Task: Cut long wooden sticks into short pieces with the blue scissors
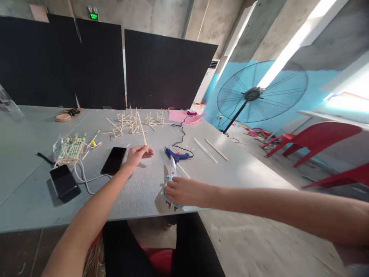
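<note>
My left hand (140, 156) pinches a thin wooden chopstick (142, 129) by its lower end, and the stick points up and away over the table. Whether a second stick lies along it I cannot tell. In my right hand (184, 191) is a pair of scissors (173, 166) with light blue handles, blades pointing away from me. Just beyond the blade tips lies a blue glue gun (180, 156) with a black cord. Behind my left hand stand several small frames built of wooden sticks (131, 124).
Left of my left hand are a phone (113, 161), a black power block (65, 182) with white cable, and bagged chopsticks (72, 148). Clear glue sticks (205, 150) and a loose stick (216, 149) lie right. Pink paper (178, 115) lies behind; a large fan (252, 94) stands beyond the table.
</note>
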Available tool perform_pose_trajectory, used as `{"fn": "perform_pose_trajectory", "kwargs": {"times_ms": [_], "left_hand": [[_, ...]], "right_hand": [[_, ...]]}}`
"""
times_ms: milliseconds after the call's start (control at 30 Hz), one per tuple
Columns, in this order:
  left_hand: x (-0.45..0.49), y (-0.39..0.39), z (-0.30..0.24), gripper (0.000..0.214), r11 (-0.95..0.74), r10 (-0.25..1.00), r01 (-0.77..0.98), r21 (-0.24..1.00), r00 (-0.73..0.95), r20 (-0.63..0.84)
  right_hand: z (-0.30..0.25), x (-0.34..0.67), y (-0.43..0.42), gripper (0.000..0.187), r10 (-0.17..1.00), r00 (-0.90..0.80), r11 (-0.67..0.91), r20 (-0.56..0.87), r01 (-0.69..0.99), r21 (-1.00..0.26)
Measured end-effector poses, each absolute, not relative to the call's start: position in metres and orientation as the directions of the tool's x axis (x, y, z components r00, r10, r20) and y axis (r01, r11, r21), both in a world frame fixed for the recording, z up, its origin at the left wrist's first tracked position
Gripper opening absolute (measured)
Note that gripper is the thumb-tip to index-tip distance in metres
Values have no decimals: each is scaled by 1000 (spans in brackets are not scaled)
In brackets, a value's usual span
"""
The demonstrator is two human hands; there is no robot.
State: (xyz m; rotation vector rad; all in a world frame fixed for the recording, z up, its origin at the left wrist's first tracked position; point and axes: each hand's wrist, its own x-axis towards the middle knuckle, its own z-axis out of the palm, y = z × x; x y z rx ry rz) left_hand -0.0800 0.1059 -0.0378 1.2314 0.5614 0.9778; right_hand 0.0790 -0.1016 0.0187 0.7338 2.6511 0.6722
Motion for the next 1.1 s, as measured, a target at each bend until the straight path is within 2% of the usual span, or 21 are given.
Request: {"fn": "perform_pose_trajectory", "kwargs": {"times_ms": [167,267,333,367,433,500,567,733,900,1100], "left_hand": [[-85,117,-34,36,1,865,-367,930,467,183],[-84,117,-38,36,15,848,-354,935,501,176],[-83,114,-41,38,25,833,-346,938,526,172],[-82,113,-42,38,32,824,-344,939,540,170],[-81,111,-44,40,54,797,-336,940,581,162],[-80,109,-45,42,88,759,-320,943,635,144],[-80,107,-45,44,121,721,-298,947,682,122],[-79,103,-45,45,142,674,-248,958,733,89],[-78,103,-48,47,64,700,-223,973,705,115],[-77,113,-52,43,-81,813,-229,970,548,197]], "right_hand": [[-12,80,-75,12,445,-862,828,-242,293,478],[-12,92,-70,14,458,-856,817,-241,299,493],[-9,103,-76,15,501,-837,811,-220,365,457],[-8,108,-80,16,544,-816,807,-195,445,390],[-8,116,-90,19,716,-690,697,-107,699,158],[-11,118,-96,19,890,-454,452,-35,890,-61],[-16,115,-96,23,964,-264,260,-6,953,-155],[-24,103,-76,23,988,-149,137,-47,972,-191],[-23,105,-69,32,994,-77,55,-76,964,-261],[-20,126,-97,28,991,-73,4,-112,855,-518]]}}
